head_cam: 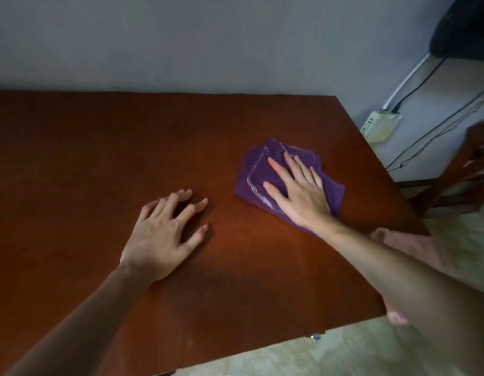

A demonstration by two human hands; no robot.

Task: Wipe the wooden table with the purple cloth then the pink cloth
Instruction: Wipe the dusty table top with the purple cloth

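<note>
The purple cloth [262, 169] lies crumpled on the right half of the reddish-brown wooden table [99, 147]. My right hand [298, 188] presses flat on top of it, fingers spread and pointing to the far left. My left hand [165, 232] rests on the bare wood near the middle, fingers apart, holding nothing. A pink cloth [409, 248] shows at the table's right edge, mostly hidden behind my right forearm.
The table's far edge meets a grey wall. Off the right side, a white power strip [380, 126] with cables lies on the floor, and a wooden chair [469, 169] stands close to the table's right edge. Pale floor shows beyond the near edge.
</note>
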